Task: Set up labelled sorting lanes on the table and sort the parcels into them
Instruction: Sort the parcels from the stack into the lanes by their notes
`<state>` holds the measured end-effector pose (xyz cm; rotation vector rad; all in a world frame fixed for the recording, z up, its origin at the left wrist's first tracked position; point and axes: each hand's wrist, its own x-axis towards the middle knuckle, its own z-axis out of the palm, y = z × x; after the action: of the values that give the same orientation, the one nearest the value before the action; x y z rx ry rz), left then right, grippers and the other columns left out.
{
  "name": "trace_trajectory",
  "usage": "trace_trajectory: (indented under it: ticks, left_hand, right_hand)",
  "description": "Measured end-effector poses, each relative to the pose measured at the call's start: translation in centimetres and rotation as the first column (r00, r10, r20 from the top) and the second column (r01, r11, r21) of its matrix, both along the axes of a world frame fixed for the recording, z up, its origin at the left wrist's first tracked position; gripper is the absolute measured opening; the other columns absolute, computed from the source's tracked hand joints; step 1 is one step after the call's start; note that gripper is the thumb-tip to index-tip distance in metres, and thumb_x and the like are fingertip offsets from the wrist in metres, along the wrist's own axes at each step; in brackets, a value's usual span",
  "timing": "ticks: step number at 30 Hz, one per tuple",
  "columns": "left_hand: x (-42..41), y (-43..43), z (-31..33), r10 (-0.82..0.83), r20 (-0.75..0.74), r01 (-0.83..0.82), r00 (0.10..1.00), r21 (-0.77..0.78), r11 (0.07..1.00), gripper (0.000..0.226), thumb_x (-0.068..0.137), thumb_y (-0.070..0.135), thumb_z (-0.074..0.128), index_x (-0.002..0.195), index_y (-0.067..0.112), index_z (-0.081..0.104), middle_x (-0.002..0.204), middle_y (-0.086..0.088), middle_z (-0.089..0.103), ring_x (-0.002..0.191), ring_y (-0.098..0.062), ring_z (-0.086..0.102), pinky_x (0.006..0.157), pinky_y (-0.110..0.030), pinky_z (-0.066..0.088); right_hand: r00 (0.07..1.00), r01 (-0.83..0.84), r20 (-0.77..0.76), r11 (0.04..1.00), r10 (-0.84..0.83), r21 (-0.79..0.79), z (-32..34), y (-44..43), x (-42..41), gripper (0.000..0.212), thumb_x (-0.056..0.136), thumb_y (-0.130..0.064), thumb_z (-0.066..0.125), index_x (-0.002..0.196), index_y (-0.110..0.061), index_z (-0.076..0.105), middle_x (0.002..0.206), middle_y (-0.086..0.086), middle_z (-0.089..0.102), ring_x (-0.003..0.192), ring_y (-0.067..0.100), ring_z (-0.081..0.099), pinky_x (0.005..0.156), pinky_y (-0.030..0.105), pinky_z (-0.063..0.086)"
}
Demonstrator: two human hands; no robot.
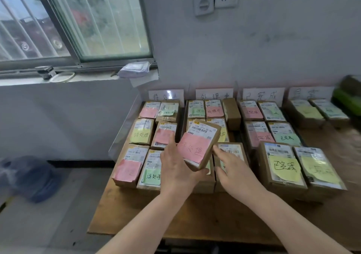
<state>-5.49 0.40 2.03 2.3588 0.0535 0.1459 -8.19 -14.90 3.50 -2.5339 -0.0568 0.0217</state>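
Left-hand grip (176, 167) clamps a pink-noted parcel (199, 146), tilted above the second lane's near row, while the right hand (232, 167) rests spread on the parcel beneath; sorting step; next, seat it flat on the surface (195, 220).

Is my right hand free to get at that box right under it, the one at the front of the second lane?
Probably yes. Your right hand is open and already rests on that box, with nothing between them. The pink-noted parcel in your left hand sits tilted just beside it, not over it.
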Motion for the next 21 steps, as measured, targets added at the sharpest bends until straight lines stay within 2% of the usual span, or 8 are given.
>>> trace_trajectory:
  ticks: [3,8,11,18,21]
  left_hand:
    - [0.3,0.4,-0.2,-0.026,-0.003,0.026,1.0,0.016,1.0,0.125,0.061,0.049,0.089,0.15,0.035,0.002,0.148,0.007,0.027,0.139,-0.016,0.026,0.111,-0.041,0.035]
    - [0.3,1.1,-0.5,-0.109,0.008,0.108,0.994,0.048,0.993,0.096,0.071,0.05,0.081,0.144,0.035,0.02,0.137,0.009,0.027,0.131,-0.01,0.027,0.104,-0.031,0.041]
    - [0.4,1.2,-0.8,-0.105,0.013,0.105,0.994,0.033,0.994,0.093,0.073,0.05,0.079,0.144,0.035,0.021,0.136,0.009,0.027,0.129,-0.008,0.026,0.104,-0.029,0.04]
    - [2.6,1.2,-0.9,0.033,-0.016,-0.032,0.999,0.023,0.999,0.094,0.072,0.055,0.077,0.144,0.032,0.021,0.136,0.008,0.029,0.127,-0.009,0.027,0.104,-0.03,0.036]
    - [4.4,2.1,0.3,0.143,-0.007,-0.143,0.99,0.008,0.99,0.094,0.074,0.054,0.077,0.146,0.031,0.022,0.139,0.008,0.03,0.129,-0.011,0.027,0.102,-0.031,0.036]
  right_hand:
    - [1.0,0.024,-0.008,0.999,-0.024,-0.025,0.0,0.5,-0.1,0.062,0.1,-0.023,0.048,0.154,-0.026,0.017,0.152,-0.007,0.034,0.14,0.008,0.029,0.112,0.024,0.026]
    - [1.0,0.027,0.001,0.999,-0.027,-0.033,0.2,1.3,0.0,0.064,0.1,-0.023,0.048,0.154,-0.027,0.015,0.153,-0.008,0.033,0.141,0.008,0.028,0.113,0.024,0.025]
    - [1.0,0.003,-0.004,1.0,-0.003,-0.022,0.3,1.3,0.4,0.065,0.099,-0.023,0.049,0.154,-0.029,0.015,0.153,-0.009,0.033,0.141,0.008,0.028,0.112,0.023,0.025]
    - [0.992,-0.124,0.002,0.988,0.125,-0.087,0.4,0.4,4.7,0.06,0.098,-0.023,0.051,0.151,-0.03,0.024,0.151,-0.009,0.035,0.14,0.006,0.028,0.113,0.023,0.022]
    - [0.981,-0.196,-0.024,0.974,0.195,-0.116,0.8,0.7,7.3,0.059,0.098,-0.024,0.051,0.151,-0.031,0.025,0.155,-0.01,0.028,0.144,0.008,0.02,0.116,0.026,0.015]
